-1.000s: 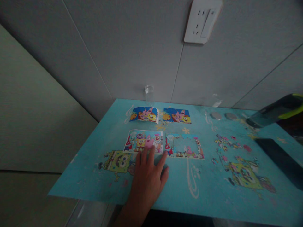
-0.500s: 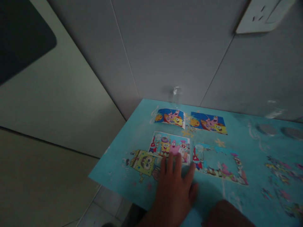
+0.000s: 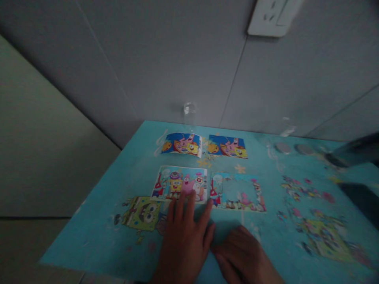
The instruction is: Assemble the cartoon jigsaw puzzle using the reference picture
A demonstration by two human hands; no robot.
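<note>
A: Start at the far left. What lies there?

B: A cartoon sponge figure printed on the blue tablecloth, just left of the finished picture card.

A: And the card itself?

B: It lies flat on the cloth. The left hand is spread flat, palm down, just in front of it, with the fingertips touching the card's near edge. It grips nothing.

A: Behind the card?

B: Two blue picture cards: one straight behind it, the other behind and to the right. A clear glass stands further back by the wall.

A: Right of the card?

B: A puzzle frame lies just beside it, border filled, middle bare. The right hand rests in front of that frame, knuckles up, fingers loosely curled, close beside the left hand. Whether anything is under it I cannot tell.

A: Further right?

B: Loose puzzle pieces scattered well to the right of the card, two round grey lids behind them, and a dark object at the cloth's right edge. A wall socket sits high above.
</note>
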